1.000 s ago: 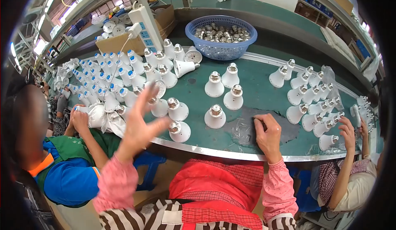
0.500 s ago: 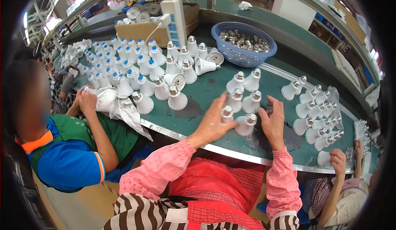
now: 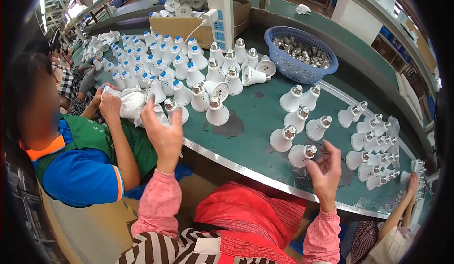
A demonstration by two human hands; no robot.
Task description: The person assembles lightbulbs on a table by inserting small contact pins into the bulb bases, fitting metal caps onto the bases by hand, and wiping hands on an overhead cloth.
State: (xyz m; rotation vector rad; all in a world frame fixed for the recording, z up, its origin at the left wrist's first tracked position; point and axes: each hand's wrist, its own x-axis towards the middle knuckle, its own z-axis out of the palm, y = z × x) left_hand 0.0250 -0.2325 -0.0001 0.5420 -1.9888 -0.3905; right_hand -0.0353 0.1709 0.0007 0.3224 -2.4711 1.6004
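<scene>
My left hand [image 3: 163,134] is raised at the table's front edge, thumb and fingers apart, nothing in it. It is nearest to a white bulb housing with a metal cap [image 3: 176,110]. Fingers slightly curled and apart, my right hand [image 3: 325,173] is beside the front housing of the middle group [image 3: 301,155], whose cap leans toward the fingertips; whether they touch is unclear. Several more capped housings stand in that middle group, such as one at its left [image 3: 283,139]. Another capped housing [image 3: 217,112] stands alone on a dark patch between my hands.
A blue basket [image 3: 302,70] of metal caps stands at the back. Blue-topped housings [image 3: 181,67] crowd the left. More capped housings [image 3: 357,160] stand at right beside a plastic bag. A white power strip [image 3: 220,20] rises behind. People sit at left [image 3: 85,169] and right [image 3: 397,235].
My left hand has moved away from the middle group of housings to the left and opened wide. My right hand stays by that group. The camera view has turned left.
</scene>
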